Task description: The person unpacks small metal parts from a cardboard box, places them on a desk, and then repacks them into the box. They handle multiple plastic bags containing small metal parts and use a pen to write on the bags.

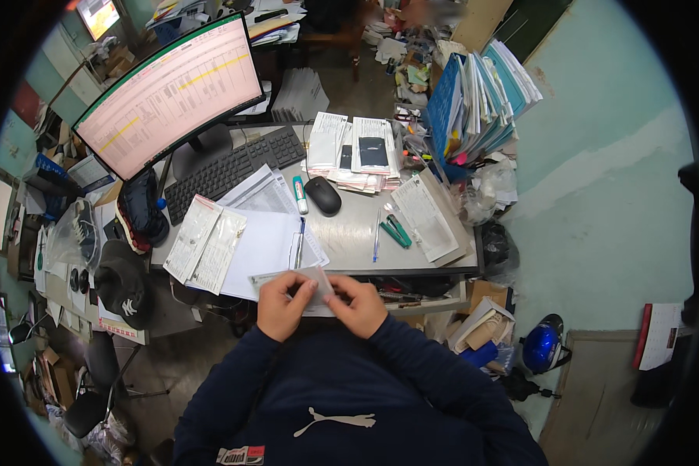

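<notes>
My left hand (282, 304) and my right hand (359, 306) meet at the desk's front edge, both with fingers closed on a small bundle of paper slips (317, 281). The bundle's far edge shows above my fingers; the rest is covered by my hands. Just beyond lie white sheets (264, 241) with a pen (298, 247) across their right side. To the left of these sheets rest two printed slips (206, 245). Farther right are a blue pen (377, 237), a green stapler (395, 231) and a stack of printed slips (427, 217).
A black mouse (323, 196), a green-and-white marker (300, 195) and a keyboard (237, 167) lie behind the sheets, below a curved monitor (171, 89). Slip bundles (353, 151) and upright blue folders (474, 109) stand farther back. An open drawer (423, 299) juts out below my right hand.
</notes>
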The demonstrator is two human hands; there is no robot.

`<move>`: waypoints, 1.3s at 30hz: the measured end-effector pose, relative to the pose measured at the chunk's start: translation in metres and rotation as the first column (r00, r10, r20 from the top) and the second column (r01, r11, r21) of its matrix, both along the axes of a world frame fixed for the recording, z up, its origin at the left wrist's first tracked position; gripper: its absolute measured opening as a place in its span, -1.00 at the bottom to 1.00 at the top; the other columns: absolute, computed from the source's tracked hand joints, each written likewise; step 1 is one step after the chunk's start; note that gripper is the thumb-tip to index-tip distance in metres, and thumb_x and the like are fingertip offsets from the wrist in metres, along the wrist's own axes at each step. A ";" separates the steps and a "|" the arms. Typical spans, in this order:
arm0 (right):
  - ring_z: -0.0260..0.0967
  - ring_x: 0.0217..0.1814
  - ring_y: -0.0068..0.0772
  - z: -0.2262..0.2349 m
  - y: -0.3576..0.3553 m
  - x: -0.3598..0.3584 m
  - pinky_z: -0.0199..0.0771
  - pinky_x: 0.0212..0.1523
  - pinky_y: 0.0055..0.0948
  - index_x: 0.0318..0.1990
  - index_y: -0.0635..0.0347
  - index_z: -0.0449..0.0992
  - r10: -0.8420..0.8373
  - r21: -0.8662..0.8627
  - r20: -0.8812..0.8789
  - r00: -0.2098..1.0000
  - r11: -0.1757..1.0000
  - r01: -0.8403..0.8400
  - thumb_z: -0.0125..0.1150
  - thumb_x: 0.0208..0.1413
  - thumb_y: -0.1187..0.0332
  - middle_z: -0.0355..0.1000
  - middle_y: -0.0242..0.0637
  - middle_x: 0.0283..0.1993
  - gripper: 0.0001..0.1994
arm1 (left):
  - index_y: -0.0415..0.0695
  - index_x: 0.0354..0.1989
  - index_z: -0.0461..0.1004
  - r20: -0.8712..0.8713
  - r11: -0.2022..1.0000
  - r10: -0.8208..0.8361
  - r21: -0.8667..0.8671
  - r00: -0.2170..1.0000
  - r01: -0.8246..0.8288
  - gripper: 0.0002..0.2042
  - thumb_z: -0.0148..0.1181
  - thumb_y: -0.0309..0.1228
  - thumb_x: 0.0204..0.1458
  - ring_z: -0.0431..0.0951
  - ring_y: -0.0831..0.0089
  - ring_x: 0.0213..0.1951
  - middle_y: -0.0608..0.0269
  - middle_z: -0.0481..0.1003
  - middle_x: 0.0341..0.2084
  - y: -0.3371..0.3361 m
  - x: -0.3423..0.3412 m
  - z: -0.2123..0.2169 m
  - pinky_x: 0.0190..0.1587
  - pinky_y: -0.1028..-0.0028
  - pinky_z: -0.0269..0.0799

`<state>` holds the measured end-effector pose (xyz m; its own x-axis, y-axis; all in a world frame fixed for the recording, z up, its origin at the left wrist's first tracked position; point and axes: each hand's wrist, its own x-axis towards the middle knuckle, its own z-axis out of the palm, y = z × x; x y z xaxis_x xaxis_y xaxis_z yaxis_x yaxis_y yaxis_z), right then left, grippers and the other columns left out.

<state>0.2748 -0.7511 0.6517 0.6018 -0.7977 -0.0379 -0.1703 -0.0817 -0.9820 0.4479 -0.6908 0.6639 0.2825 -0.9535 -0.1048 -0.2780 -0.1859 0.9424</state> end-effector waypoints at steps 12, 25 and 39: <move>0.36 -0.26 -0.66 0.000 -0.042 -0.026 0.39 -0.16 -0.62 0.00 0.35 0.44 -0.306 0.077 0.106 0.946 0.951 0.299 0.11 0.18 0.51 0.48 -0.32 -0.23 -0.76 | -0.33 -0.19 0.52 -0.071 0.928 -0.337 0.144 0.939 0.344 -0.70 0.15 -0.28 0.13 0.50 0.39 -0.49 0.09 0.54 -0.52 -0.024 0.026 0.008 -0.35 0.41 0.39; 0.26 -0.35 -0.67 0.009 -0.033 0.004 0.33 -0.28 -0.60 -0.30 0.32 0.46 -0.370 -0.227 -0.028 0.928 0.907 0.355 0.28 0.14 0.35 0.41 -0.41 -0.39 -0.80 | -0.31 -0.32 0.50 0.065 0.989 -0.151 0.013 0.986 0.150 -0.73 0.18 -0.28 0.14 0.49 0.34 -0.56 0.00 0.51 -0.58 -0.006 0.037 0.002 -0.42 0.40 0.37; 0.30 -0.37 -0.65 0.017 -0.030 0.022 0.35 -0.26 -0.60 -0.37 0.35 0.49 -0.497 -0.221 0.071 0.865 0.838 0.499 0.31 0.12 0.37 0.44 -0.37 -0.45 -0.80 | -0.30 -0.19 0.52 -0.056 0.950 -0.309 0.020 0.949 0.311 -0.74 0.10 -0.31 0.22 0.41 0.62 -0.45 0.29 0.52 -0.51 -0.006 0.075 -0.005 -0.33 0.53 0.37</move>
